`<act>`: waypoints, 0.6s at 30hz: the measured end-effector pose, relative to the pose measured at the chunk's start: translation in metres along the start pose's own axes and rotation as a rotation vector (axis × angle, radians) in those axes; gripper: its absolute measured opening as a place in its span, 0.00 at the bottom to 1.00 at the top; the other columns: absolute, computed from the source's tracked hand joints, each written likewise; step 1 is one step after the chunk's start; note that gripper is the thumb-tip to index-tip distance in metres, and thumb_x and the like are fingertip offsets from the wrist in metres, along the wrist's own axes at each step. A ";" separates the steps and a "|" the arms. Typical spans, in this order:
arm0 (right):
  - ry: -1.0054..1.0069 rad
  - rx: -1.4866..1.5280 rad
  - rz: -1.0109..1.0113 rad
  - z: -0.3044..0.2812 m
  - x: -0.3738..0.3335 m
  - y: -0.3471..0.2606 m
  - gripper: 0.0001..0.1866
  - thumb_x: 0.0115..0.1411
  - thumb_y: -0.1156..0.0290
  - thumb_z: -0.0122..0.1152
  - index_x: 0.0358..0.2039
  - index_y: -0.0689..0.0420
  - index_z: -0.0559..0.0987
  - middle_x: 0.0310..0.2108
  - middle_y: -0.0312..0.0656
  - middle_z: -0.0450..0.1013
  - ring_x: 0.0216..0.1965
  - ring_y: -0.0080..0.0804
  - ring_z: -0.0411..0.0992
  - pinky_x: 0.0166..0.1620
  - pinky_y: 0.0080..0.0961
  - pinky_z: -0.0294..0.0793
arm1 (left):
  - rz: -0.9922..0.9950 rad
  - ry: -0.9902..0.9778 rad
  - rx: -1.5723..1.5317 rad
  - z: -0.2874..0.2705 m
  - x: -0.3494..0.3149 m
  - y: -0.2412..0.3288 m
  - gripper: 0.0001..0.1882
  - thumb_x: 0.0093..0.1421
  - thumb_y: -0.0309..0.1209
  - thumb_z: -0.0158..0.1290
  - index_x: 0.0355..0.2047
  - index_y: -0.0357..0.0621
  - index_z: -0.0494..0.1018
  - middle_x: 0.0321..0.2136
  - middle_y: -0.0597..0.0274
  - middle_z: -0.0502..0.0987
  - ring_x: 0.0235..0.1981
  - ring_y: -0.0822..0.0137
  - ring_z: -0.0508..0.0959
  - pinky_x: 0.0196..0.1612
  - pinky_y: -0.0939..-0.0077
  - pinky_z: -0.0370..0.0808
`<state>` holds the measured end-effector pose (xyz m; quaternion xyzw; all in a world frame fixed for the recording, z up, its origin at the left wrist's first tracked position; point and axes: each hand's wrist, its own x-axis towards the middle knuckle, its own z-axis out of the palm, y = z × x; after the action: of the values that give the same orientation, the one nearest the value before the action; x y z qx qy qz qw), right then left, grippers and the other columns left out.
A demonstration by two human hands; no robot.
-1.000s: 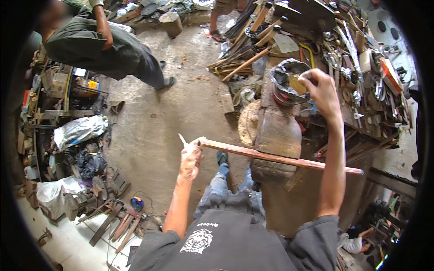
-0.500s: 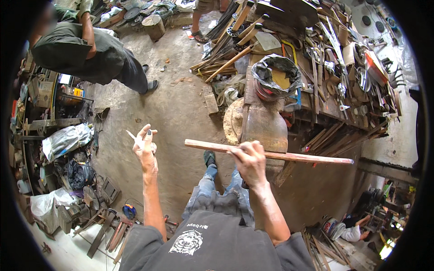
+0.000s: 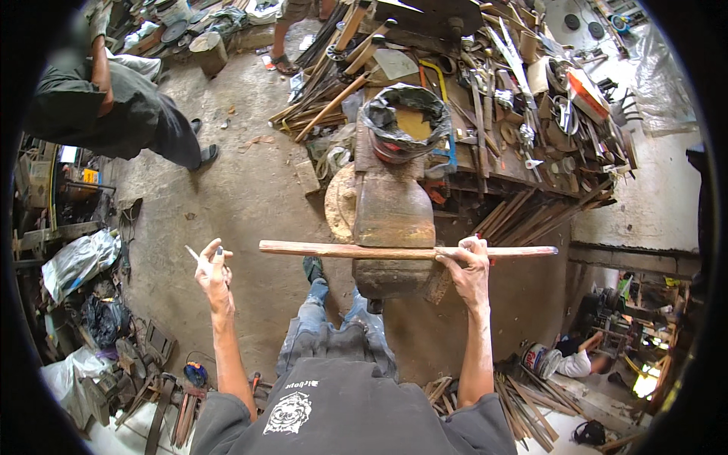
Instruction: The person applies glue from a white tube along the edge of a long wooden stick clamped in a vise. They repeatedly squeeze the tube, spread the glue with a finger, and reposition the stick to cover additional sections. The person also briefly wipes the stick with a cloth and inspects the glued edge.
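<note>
A long, narrow wooden stick (image 3: pixel 326 249) lies crosswise in front of me, over the rounded, worn metal machine housing (image 3: pixel 394 216). My right hand (image 3: pixel 472 271) grips it right of the middle, thumb underneath and fingers over the top. I cannot tell whether the stick rests on the housing. On the left, apart from the stick, my left hand (image 3: pixel 215 280) is raised with a thin white cigarette (image 3: pixel 191 252) between its fingers. A dusty round disc (image 3: pixel 339 203) sits at the housing's left side.
Behind the housing stands a bucket lined with black plastic (image 3: pixel 409 125), yellowish material inside. A cluttered workbench (image 3: pixel 500 163) fills the back right. Another person (image 3: pixel 114 114) is at the far left. Plastic-covered clutter (image 3: pixel 83 262) lines the left side; wood strips (image 3: pixel 531 398) lie behind me, right.
My right hand has shifted rightward along the stick, which now lies more level. My left hand still holds the cigarette. The whole view has turned slightly to the right.
</note>
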<state>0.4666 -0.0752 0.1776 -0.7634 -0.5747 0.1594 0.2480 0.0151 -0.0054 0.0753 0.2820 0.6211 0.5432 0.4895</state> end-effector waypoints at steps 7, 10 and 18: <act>0.052 -0.118 -0.326 0.056 -0.014 -0.029 0.18 0.51 0.64 0.73 0.45 0.42 0.85 0.38 0.36 0.73 0.41 0.33 0.68 0.45 0.33 0.67 | 0.031 -0.012 0.015 0.002 -0.001 0.005 0.13 0.66 0.29 0.56 0.49 0.39 0.75 0.29 0.64 0.78 0.15 0.87 0.60 0.17 0.89 0.55; -0.018 -0.096 -0.410 0.086 -0.029 -0.083 0.25 0.60 0.64 0.65 0.59 0.49 0.76 0.53 0.43 0.73 0.57 0.39 0.68 0.60 0.38 0.65 | 0.025 -0.032 0.010 0.004 -0.003 0.003 0.13 0.66 0.29 0.56 0.50 0.39 0.75 0.29 0.64 0.78 0.14 0.87 0.60 0.16 0.90 0.55; -0.130 -0.279 -0.041 0.090 -0.074 -0.078 0.38 0.67 0.52 0.52 0.69 0.64 0.59 0.71 0.53 0.53 0.74 0.47 0.48 0.73 0.44 0.46 | 0.009 -0.006 0.000 -0.016 -0.008 -0.014 0.15 0.66 0.28 0.54 0.52 0.38 0.73 0.29 0.64 0.79 0.14 0.88 0.59 0.16 0.91 0.56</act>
<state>0.3355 -0.1116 0.1439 -0.7665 -0.6217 0.1219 0.1050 0.0061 -0.0222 0.0632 0.2864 0.6186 0.5444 0.4889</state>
